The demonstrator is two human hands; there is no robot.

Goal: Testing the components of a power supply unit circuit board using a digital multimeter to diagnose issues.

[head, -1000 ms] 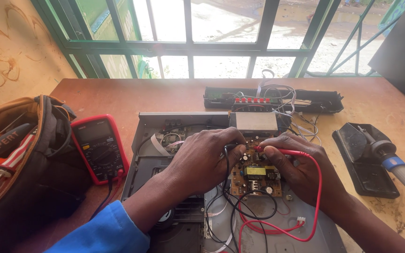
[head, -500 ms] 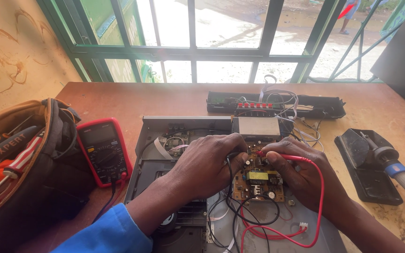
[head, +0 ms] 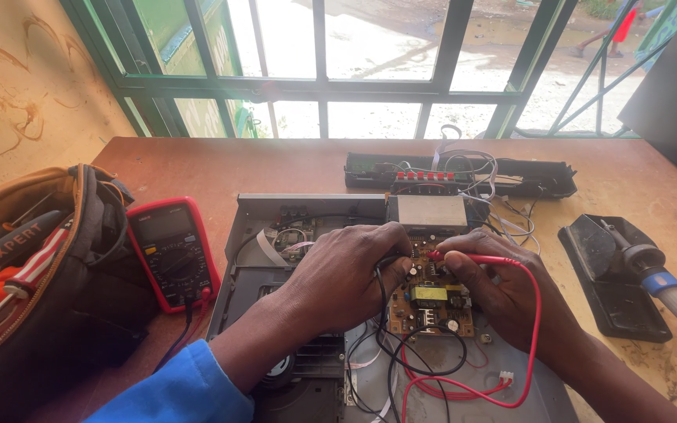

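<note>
Near the middle of the open grey chassis [head: 252,215], the brown circuit board [head: 430,298] lies flat. The right hand [head: 503,294] pinches a red probe [head: 476,258] against the board's far edge; the left hand [head: 346,274] curls closed over a black lead [head: 379,282] (its tip is hidden). The board looks light, stiff and fragile, so it is best gripped by its edges.

Centre of frame: opened device chassis [head: 276,211] on worktop [head: 237,164], circuit board [head: 431,301] inside. Left: multimeter [head: 172,252], then tool bag [head: 33,290]. Upper centre, behind chassis: front panel [head: 511,174]. Right: soldering iron stand [head: 613,278].
</note>
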